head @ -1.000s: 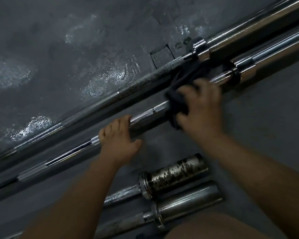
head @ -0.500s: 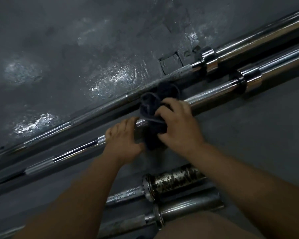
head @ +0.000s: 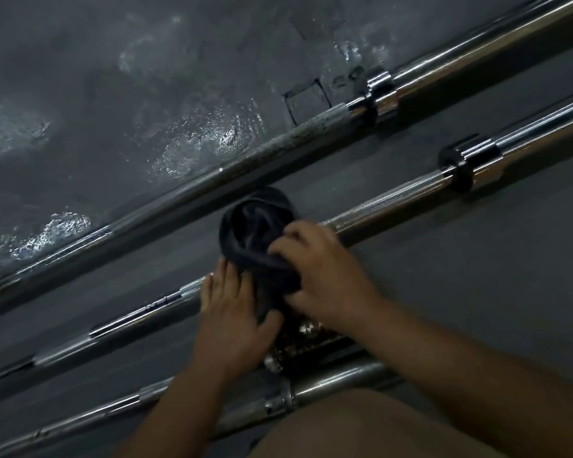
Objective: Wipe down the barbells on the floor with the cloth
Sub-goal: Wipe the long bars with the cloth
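Observation:
Several chrome barbells lie slantwise on a dark floor. The second barbell (head: 394, 201) runs from lower left to upper right through the middle of the view. A dark cloth (head: 257, 233) is bunched around its shaft. My right hand (head: 321, 272) grips the cloth around the bar. My left hand (head: 235, 319) grips the same shaft just left of the cloth, its fingers curled over the bar. The farthest barbell (head: 278, 147) lies parallel, beyond them.
Two more bars lie close to me: a rust-spotted sleeve (head: 308, 342) half hidden under my hands and a chrome bar (head: 328, 388) below it. My knee (head: 361, 428) fills the lower edge. Wet shiny patches (head: 205, 143) mark the floor at upper left.
My right hand has slid the cloth down the shaft from near the collar toward my left hand. My left hand has kept its hold on the bar.

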### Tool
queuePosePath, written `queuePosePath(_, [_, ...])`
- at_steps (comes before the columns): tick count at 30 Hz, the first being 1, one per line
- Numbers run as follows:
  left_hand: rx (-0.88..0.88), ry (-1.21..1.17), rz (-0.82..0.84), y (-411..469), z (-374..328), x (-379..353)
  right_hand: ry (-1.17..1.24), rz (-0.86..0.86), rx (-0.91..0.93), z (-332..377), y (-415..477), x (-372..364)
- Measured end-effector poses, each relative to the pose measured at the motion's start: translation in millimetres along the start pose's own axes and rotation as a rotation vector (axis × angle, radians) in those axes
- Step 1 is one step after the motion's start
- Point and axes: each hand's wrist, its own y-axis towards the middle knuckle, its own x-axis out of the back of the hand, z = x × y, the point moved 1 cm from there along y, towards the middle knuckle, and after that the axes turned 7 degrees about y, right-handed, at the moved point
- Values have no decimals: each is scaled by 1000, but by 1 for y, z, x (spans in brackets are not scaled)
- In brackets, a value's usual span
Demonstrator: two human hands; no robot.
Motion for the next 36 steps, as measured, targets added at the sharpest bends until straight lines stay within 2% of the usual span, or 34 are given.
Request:
queuePosePath(2, [-8,5,20,-2,1,-1,-47,-217,-76,-22,0,38])
queuePosePath(5, [0,13,13,4,0,-2,-178,-593,-315,-61,-16,91])
queuePosePath(7, [33,39,18,16,3,-1,-206,-669,-443,-62,-14,81])
queuePosePath(9, [57,64,3,34,8,4,-215,-512,-340,-43,-1,42])
queuePosePath(12, [22,54,-11,61,22,28,-140,-106,-29,-9,19,1])
queuePosePath(13, [1,51,-11,65,25,35,-116,-82,4,-7,22,11])
queuePosePath(15, [-17,51,-22,68,28,42,-97,-267,-62,-26,21,48])
queuePosePath(18, [35,52,-45,70,19,41,-154,-691,-297,-75,11,101])
queuePosePath(20, [60,65,-47,68,16,38,-116,-779,-457,-79,14,86])
queuePosePath(21, [54,60,-37,66,17,37,-101,-736,-483,-71,16,65])
queuePosePath(22, [42,50,-27,64,18,37,-101,-623,-439,-59,17,42])
queuePosePath(25, [16,9,-17,50,19,38,-56,-105,-170,-26,5,11])
queuePosePath(26, [4,-11,-21,44,19,37,-16,-75,-135,-24,4,26])
queuePosePath(27, [-6,-38,-27,38,19,37,11,-168,-130,-26,6,47])
queuePosePath(30, [5,-83,-100,31,17,37,-11,-655,-267,-46,19,115])
queuePosePath(31, [21,-67,-113,35,13,34,-74,-723,-346,-51,21,123])
queuePosePath(33, [62,-1,-106,46,1,26,-236,-632,-456,-50,20,103])
queuePosePath(34, [74,47,-89,49,-6,20,-282,-537,-422,-44,16,81])
queuePosePath(36, [77,110,-48,49,-13,11,-274,-325,-215,-25,11,36])
